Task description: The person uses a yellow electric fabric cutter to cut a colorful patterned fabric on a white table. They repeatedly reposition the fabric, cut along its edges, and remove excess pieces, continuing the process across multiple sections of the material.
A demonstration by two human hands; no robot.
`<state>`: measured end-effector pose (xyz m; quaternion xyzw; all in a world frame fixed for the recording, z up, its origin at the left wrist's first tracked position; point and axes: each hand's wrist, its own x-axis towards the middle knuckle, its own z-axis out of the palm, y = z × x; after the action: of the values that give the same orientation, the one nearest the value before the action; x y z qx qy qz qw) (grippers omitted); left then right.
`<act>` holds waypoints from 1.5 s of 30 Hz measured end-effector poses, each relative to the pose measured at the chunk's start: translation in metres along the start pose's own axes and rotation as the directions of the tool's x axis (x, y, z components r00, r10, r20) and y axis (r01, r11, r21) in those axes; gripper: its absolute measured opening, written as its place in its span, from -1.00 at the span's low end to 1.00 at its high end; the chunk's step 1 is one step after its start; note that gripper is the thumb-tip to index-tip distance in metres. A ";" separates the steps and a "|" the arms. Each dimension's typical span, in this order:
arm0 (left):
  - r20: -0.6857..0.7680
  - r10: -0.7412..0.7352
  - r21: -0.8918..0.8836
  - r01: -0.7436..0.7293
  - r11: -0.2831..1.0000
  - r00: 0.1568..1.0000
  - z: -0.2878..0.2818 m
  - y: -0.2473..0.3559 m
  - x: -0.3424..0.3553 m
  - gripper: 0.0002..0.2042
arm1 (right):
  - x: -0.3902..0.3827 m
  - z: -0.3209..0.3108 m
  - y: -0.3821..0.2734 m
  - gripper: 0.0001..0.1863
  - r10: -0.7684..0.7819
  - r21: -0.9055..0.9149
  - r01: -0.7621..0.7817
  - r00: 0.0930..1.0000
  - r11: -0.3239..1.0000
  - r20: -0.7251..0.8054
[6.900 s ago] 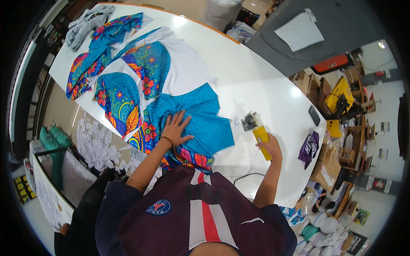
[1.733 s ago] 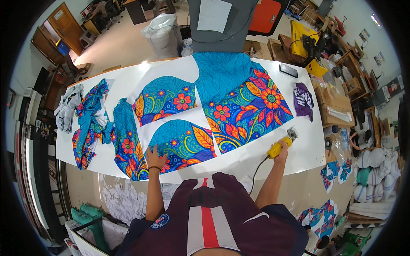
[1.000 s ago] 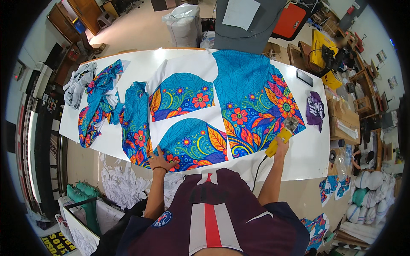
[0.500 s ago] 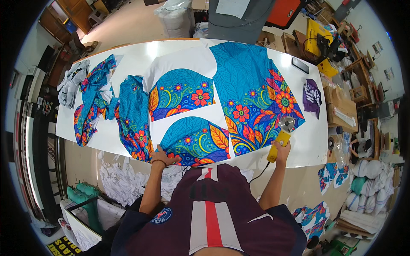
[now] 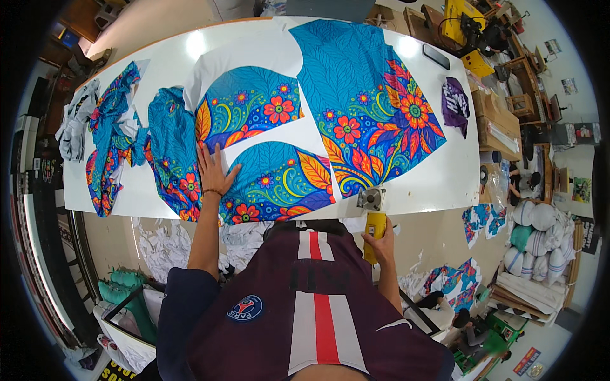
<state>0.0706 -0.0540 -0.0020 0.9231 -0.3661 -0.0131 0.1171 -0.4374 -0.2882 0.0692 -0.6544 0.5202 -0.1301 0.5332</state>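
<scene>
My left hand (image 5: 214, 175) rests flat with fingers spread at the left end of two rounded, flower-printed fabric pieces. The upper piece (image 5: 254, 101) lies on white fabric; the lower piece (image 5: 270, 171) reaches the table's near edge. In my right hand (image 5: 382, 245) is a yellow electric rotary cutter (image 5: 375, 223), gripped by its body. Its round metal head is at the near table edge, just below the lower corner of a large teal panel (image 5: 346, 70) with a flowered border. Crumpled printed fabric (image 5: 175, 136) lies left of my left hand.
The white table (image 5: 432, 190) also holds more bunched printed cloth (image 5: 114, 133), grey-white scraps (image 5: 76, 120), a phone (image 5: 436, 56) and a purple cloth (image 5: 455, 105). White scraps (image 5: 162, 244) litter the floor below. Other people sit at the lower right.
My left hand has moved up and left from the near edge onto the rounded pieces. My right hand has drawn the cutter left and nearer, off the large panel's border. The view has shifted.
</scene>
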 end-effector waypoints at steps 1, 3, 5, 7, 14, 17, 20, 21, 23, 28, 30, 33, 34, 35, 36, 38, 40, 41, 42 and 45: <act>-0.047 0.022 -0.029 -0.023 0.999 0.999 0.001 0.001 -0.001 -0.08 | -0.011 0.006 -0.014 -0.03 -0.007 -0.076 0.004 0.999 0.997 -0.040; -0.073 0.099 -0.072 -0.105 0.992 0.992 0.000 0.017 -0.005 -0.17 | -0.025 0.012 -0.019 0.00 0.058 -0.218 -0.065 0.998 0.974 -0.036; 0.029 0.276 -0.132 -0.270 0.954 0.961 -0.007 0.052 -0.021 -0.22 | -0.032 0.016 -0.032 0.04 0.086 -0.327 -0.082 0.996 0.941 -0.003; 0.157 0.474 -0.145 -0.454 0.879 0.866 -0.004 0.088 -0.039 -0.28 | -0.038 0.020 -0.022 0.04 0.020 -0.397 -0.021 1.000 0.918 -0.007; 0.191 0.513 -0.194 -0.480 0.855 0.837 0.020 0.135 -0.099 -0.34 | -0.038 0.024 -0.001 0.11 0.006 -0.624 0.033 0.998 0.781 0.061; 0.159 0.525 -0.203 -0.493 0.846 0.836 0.022 0.135 -0.105 -0.34 | -0.040 0.025 -0.012 0.09 0.011 -0.652 0.032 0.998 0.758 0.062; 0.100 0.554 -0.246 -0.519 0.818 0.826 0.020 0.132 -0.103 -0.37 | -0.035 0.024 -0.019 0.07 -0.063 -0.675 0.114 0.993 0.729 0.099; 0.078 0.549 -0.298 -0.506 0.809 0.832 0.025 0.127 -0.104 -0.38 | -0.032 0.024 -0.029 0.06 -0.016 -0.681 0.080 0.995 0.728 0.101; 0.102 0.524 -0.364 -0.459 0.811 0.845 0.027 0.120 -0.101 -0.41 | -0.029 0.028 -0.051 0.05 0.087 -0.689 -0.001 0.992 0.724 0.089; -0.010 0.459 -0.252 -0.447 0.859 0.888 0.014 0.115 -0.085 -0.40 | -0.022 0.030 -0.058 0.02 0.059 -0.701 0.022 0.994 0.713 0.092; -0.024 0.455 -0.236 -0.448 0.862 0.890 0.016 0.112 -0.084 -0.39 | -0.018 0.030 -0.058 0.01 0.059 -0.704 0.029 0.993 0.710 0.099; -0.017 0.456 -0.234 -0.447 0.863 0.890 0.018 0.112 -0.085 -0.37 | -0.013 0.030 -0.057 0.00 0.048 -0.710 0.040 0.993 0.703 0.104; -0.012 0.454 -0.235 -0.444 0.865 0.891 0.017 0.112 -0.085 -0.38 | -0.012 0.030 -0.061 -0.01 0.057 -0.716 0.035 0.993 0.697 0.104; -0.006 0.452 -0.236 -0.441 0.866 0.892 0.016 0.113 -0.085 -0.38 | -0.010 0.031 -0.064 -0.01 0.066 -0.723 0.030 0.992 0.691 0.104; -0.006 0.452 -0.240 -0.440 0.865 0.892 0.016 0.113 -0.085 -0.38 | -0.009 0.030 -0.065 0.00 0.066 -0.716 0.032 0.992 0.697 0.108; -0.007 0.451 -0.249 -0.438 0.864 0.893 0.016 0.114 -0.085 -0.37 | -0.005 0.030 -0.067 0.01 0.066 -0.703 0.036 0.991 0.710 0.117; -0.011 0.456 -0.245 -0.445 0.862 0.890 0.015 0.114 -0.085 -0.37 | -0.002 0.032 -0.067 0.01 0.049 -0.708 0.047 0.992 0.705 0.115; -0.013 0.458 -0.243 -0.448 0.861 0.889 0.015 0.114 -0.085 -0.37 | 0.001 0.033 -0.067 0.01 0.040 -0.710 0.053 0.993 0.702 0.114; -0.011 0.459 -0.240 -0.448 0.861 0.888 0.015 0.113 -0.085 -0.36 | 0.003 0.034 -0.071 0.00 0.047 -0.708 0.053 0.992 0.704 0.121; -0.007 0.461 -0.236 -0.449 0.862 0.888 0.016 0.113 -0.085 -0.36 | 0.013 0.039 -0.083 -0.01 0.054 -0.702 0.060 0.989 0.710 0.139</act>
<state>-0.0689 -0.0794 0.0027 0.7901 -0.5721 -0.0508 0.2144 -0.3587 -0.2860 0.1185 -0.8167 0.4880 0.1266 0.2809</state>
